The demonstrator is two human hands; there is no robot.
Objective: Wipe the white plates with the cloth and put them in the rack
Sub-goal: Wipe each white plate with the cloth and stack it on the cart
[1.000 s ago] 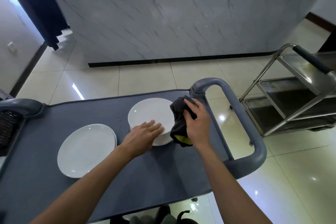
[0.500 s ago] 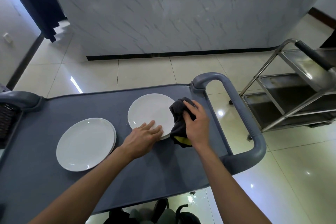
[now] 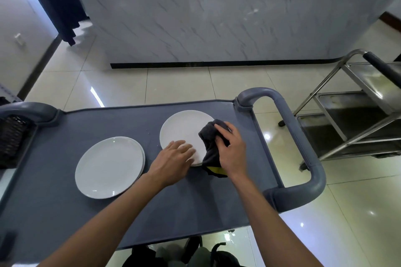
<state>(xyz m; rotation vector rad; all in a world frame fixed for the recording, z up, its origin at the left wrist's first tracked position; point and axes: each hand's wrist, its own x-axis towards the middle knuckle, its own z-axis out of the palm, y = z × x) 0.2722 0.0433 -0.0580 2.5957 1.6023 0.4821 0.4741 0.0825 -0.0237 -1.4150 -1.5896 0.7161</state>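
A white plate (image 3: pixel 184 130) lies on the grey cart top (image 3: pixel 65 212), right of centre. My left hand (image 3: pixel 173 162) rests flat on its near edge, fingers straight. My right hand (image 3: pixel 232 149) grips a dark cloth (image 3: pixel 210 147) with a yellow corner, pressed on the plate's right rim. A stack of two white plates (image 3: pixel 109 167) sits to the left, untouched. A black basket-like rack (image 3: pixel 10 138) shows at the far left edge, mostly cut off.
The cart's grey loop handle (image 3: pixel 303 158) stands right of my right hand. A steel trolley (image 3: pixel 358 115) is on the floor at right. A marble counter front (image 3: pixel 217 17) rises beyond the tiled floor. Dark bags (image 3: pixel 184 256) lie under the cart's near edge.
My right hand has slid the cloth a little further onto the plate's right rim. My left hand stays on the near edge. The camera tilted down slightly.
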